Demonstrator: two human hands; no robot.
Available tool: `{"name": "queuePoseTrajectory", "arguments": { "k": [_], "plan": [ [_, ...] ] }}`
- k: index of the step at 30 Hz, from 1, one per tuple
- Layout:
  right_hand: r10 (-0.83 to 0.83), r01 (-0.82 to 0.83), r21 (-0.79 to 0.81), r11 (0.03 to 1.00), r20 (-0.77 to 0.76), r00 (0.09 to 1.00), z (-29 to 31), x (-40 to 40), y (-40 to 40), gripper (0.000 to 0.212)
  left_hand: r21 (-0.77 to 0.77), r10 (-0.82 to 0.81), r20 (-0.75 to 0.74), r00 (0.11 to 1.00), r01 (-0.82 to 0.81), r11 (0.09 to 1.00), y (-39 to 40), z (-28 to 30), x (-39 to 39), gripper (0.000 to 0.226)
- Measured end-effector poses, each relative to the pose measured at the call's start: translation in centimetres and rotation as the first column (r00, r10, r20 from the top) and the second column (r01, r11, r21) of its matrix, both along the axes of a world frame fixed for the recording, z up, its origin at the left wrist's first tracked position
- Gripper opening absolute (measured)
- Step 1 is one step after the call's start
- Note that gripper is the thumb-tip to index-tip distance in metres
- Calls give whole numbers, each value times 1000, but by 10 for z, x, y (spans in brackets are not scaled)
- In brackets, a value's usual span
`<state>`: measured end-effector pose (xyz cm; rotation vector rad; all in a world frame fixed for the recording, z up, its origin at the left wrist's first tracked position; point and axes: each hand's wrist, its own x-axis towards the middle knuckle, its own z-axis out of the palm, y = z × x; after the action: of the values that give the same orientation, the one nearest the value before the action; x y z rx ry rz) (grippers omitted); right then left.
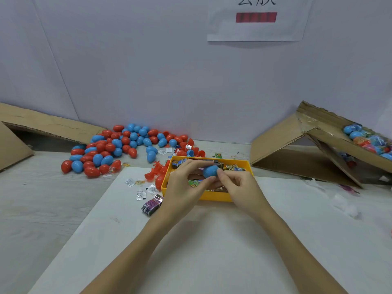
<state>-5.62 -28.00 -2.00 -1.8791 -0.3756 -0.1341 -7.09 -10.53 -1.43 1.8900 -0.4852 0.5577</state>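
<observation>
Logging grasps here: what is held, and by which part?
A blue egg, over the yellow tray: the left hand grips its body between thumb and fingers, the right hand pinches the end nearest it.

Between your hands [186,185] sits a blue egg [210,171]; under them a yellow tray [214,196]; left, red and blue eggs [110,148].

Blue egg [210,171] underside & seam sit behind the fingers of left hand [186,184] and right hand [240,187], so can't tell if it's closed. Paper sign [254,30] is cut off at the top edge; print on white sachets [141,195] too small to read
</observation>
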Motion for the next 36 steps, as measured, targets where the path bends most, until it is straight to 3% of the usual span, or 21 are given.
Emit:
{"name": "queuePoseTrajectory", "arguments": {
  "k": [2, 5, 8, 12, 14, 16, 18, 20, 22, 27, 30, 33, 36],
  "plan": [
    [-42, 42, 55, 998, -7, 999, 1, 0, 0, 32, -17, 11, -30, 999, -12, 1000, 0, -1, 1, 31],
    [-84, 80, 130, 988, 25, 996, 3, 1, -2, 17, -41, -21, -89, 996, 17, 999, -1, -2, 0, 25],
    [-67, 59, 120, 991, 65, 996, 3, 0, -2, 13, 0, -21, -75, 997, 21, 1000, -1, -4, 1, 21],
    [-112, 104, 155, 982, 43, 993, 2, 1, -1, 16, 53, -56, -51, 997, 59, 997, 0, -4, 2, 35],
    [-119, 112, 138, 984, 47, 992, 0, 2, -1, 19, 25, -37, -37, 999, 38, 999, 1, -3, 2, 29],
    [-117, 116, 10, 993, 114, 987, -1, 2, -2, 17, -41, -16, -34, 999, 14, 999, 4, -2, 5, 20],
    [-50, 101, -262, 960, 194, 980, -4, 0, -1, 18, -135, 14, -64, 998, -23, 991, 8, -1, 7, 17],
    [45, 90, -535, 840, 235, 971, -7, -2, 3, 27, -229, 45, -135, 990, -76, 971, 11, -1, 11, 17],
    [81, 103, -666, 739, 239, 967, -8, -3, 7, 35, -286, 46, -215, 976, -107, 952, 12, -2, 14, 15],
    [-27, 187, -528, 828, 296, 955, -8, -3, 8, 29, -292, 22, -256, 967, -99, 951, 12, -4, 14, 20],
    [-117, 245, -368, 897, 338, 934, -5, -4, 6, 16, -207, 57, -191, 980, -97, 973, 10, -4, 12, 5],
    [-183, 275, -246, 929, 342, 922, -3, -6, 4, 16, -89, 130, -99, 987, -139, 986, 9, -6, 13, 12],
    [-229, 291, -166, 942, 314, 922, -2, -8, 5, 20, -90, 86, -60, 994, -91, 992, 9, -5, 11, 29]
  ]
}}
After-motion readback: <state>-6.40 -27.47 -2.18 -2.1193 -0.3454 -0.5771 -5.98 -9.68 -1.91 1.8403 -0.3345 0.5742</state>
